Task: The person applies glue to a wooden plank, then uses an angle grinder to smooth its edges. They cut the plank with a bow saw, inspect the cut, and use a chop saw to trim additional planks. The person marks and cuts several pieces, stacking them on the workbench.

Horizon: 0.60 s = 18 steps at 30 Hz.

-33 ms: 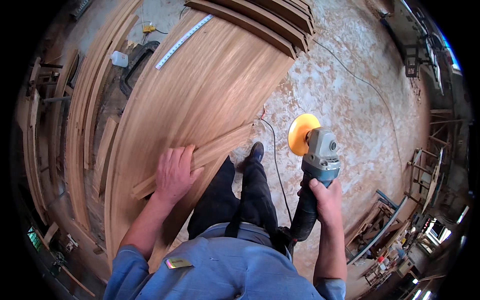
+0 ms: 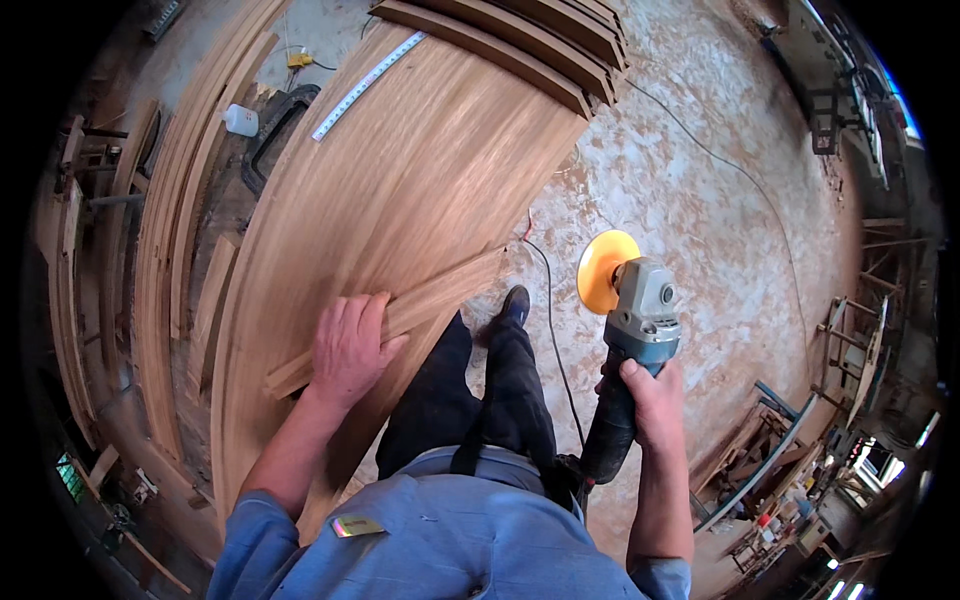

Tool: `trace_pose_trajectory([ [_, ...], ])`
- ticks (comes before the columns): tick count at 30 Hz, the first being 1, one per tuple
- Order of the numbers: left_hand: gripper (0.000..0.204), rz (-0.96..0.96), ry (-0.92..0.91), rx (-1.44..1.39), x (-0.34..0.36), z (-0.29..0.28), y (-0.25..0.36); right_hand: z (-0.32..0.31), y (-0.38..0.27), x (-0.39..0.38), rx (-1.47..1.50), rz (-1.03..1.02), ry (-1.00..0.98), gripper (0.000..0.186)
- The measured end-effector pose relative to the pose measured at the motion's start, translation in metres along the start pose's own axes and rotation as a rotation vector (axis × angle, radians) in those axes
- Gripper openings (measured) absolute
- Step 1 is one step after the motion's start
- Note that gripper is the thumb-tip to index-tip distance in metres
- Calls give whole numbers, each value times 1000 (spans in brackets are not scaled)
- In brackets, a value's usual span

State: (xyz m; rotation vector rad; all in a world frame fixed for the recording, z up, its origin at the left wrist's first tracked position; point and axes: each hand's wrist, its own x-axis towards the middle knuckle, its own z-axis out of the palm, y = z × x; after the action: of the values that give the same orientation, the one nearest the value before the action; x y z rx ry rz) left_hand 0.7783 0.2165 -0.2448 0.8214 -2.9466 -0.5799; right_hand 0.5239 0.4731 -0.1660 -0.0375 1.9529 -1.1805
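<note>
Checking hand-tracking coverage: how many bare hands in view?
2. Left hand: on the wooden strip that crosses the wide board. Right hand: around the angle grinder, whose black handle hides part of it.

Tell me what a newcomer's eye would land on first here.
Probably the yellow disc right of centre, on the power tool in the right hand. Next, the broad board at left, where the left hand grips a strip, and the dark pieces at its far end.

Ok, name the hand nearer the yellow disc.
Right: the right hand holds the power tool behind its yellow disc; the left hand is on the wooden strip, farther off to the disc's left.
</note>
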Motion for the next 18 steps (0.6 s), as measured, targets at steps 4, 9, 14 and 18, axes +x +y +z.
trace_pose_trajectory([
  [4,54,0,-75,-67,2,-7,-3,-9,18,1,50,18,-51,60],
  [9,52,-13,-179,-179,6,-24,-1,-19,35,6,86,29,-56,63],
  [14,55,-93,-290,-134,12,-27,4,-29,35,10,195,81,-104,67],
  [18,60,-40,-305,-171,25,-29,5,-38,39,14,282,126,-159,71],
])
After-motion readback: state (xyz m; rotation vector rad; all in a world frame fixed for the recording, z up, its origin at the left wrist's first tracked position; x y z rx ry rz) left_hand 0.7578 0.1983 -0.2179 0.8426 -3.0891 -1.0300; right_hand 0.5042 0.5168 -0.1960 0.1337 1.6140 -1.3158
